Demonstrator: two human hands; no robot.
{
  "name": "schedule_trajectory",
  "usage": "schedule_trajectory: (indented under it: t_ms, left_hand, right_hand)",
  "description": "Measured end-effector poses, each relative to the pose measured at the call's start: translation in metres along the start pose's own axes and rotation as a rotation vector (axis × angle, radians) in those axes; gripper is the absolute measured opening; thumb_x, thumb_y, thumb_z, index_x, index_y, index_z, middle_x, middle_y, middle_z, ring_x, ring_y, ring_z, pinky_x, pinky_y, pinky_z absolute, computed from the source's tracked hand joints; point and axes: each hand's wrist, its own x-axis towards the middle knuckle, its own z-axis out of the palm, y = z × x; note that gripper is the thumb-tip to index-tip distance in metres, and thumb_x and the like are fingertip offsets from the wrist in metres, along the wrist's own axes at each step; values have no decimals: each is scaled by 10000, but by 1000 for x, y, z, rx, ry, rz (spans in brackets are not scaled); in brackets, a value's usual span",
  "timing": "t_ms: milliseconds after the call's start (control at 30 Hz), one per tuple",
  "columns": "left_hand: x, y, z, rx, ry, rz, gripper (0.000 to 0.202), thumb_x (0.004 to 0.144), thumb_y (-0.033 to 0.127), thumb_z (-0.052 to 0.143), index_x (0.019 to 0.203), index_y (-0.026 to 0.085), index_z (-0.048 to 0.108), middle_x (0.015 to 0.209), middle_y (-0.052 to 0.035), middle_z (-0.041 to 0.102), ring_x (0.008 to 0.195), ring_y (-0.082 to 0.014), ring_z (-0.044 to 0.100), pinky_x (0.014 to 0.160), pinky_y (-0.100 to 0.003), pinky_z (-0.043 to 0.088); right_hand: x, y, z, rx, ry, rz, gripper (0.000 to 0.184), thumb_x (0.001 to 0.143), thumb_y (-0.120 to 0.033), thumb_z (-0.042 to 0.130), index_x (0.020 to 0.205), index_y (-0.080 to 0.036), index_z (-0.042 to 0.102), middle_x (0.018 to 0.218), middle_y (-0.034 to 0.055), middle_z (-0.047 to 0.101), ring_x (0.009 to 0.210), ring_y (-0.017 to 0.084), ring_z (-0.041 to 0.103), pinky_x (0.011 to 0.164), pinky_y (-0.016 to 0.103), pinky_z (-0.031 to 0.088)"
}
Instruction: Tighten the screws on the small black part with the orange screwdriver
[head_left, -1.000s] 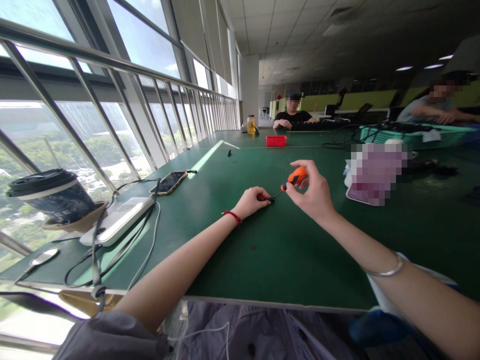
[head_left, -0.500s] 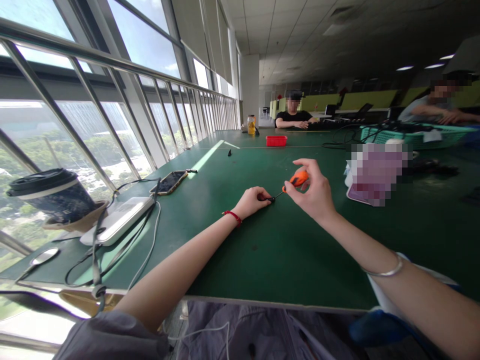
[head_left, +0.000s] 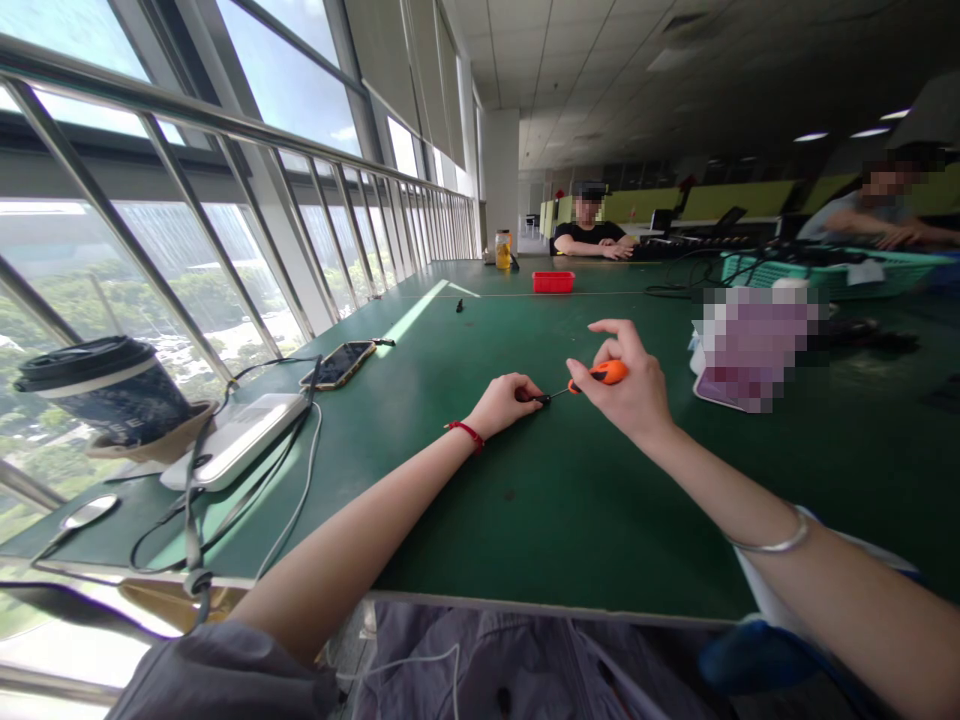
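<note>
On the green table, my left hand pinches a small black part; its exact kind is too small to tell. An orange-and-black screwdriver lies in my right hand, its handle against the palm and the thumb beneath it, the index finger lifted away. The screwdriver's thin metal shaft points left and reaches the black part at my left fingertips. Whether the tip sits in a screw is too small to see.
Left are a phone, a white box-shaped device with cables, and a lidded cup. Ahead stand a red tray and a jar. A green basket and a blurred pink item are right. Two people sit beyond.
My right hand has shifted slightly right and its grip has changed; the screwdriver handle now lies flatter and farther into the palm. My left hand has stayed in place.
</note>
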Motion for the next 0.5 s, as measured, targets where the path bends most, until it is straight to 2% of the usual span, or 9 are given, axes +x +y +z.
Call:
schedule_trajectory:
  t_ms: [67,133,200,267,367,500]
  left_hand:
    - [0,0,0,6,-1,-2,65,712,137,661,775,122,667,803,-45,695,722,-131,626,723,-260,524]
    - [0,0,0,12,3,-4,69,711,143,664,777,122,669,797,-44,694,715,-131,624,713,-259,523]
    - [0,-1,0,18,8,-3,71,710,148,667,777,123,670,783,-40,692,704,-130,621,697,-252,520]
    - [1,-2,0,24,15,1,75,708,148,669,780,124,672,770,-36,688,693,-126,617,684,-245,516]
    - [2,-5,1,29,20,10,78,707,145,670,783,126,675,766,-31,686,690,-122,615,678,-238,513]
    - [2,-7,2,29,18,18,75,708,144,670,782,129,679,775,-31,686,699,-122,614,687,-236,511]
  right_hand:
    - [0,-2,-1,-3,-41,35,322,744,-497,570,910,-221,572,560,-30,520,545,164,529,572,288,405]
    - [-1,-3,-2,26,-63,24,273,762,-476,549,855,-222,581,537,-32,503,517,153,505,561,282,394]
    - [-1,-3,-1,48,-54,-17,252,759,-412,551,916,-216,574,561,-33,510,509,145,491,546,275,389]
    - [-1,-2,-1,53,-18,-55,320,736,-359,566,1018,-208,546,641,-22,548,539,146,508,540,269,393]
    - [0,-1,0,31,19,-49,453,712,-387,600,1113,-200,502,713,-8,573,582,156,532,547,272,405]
    - [0,-2,-2,5,-18,26,359,740,-478,587,970,-203,570,536,-42,509,517,155,504,561,282,400]
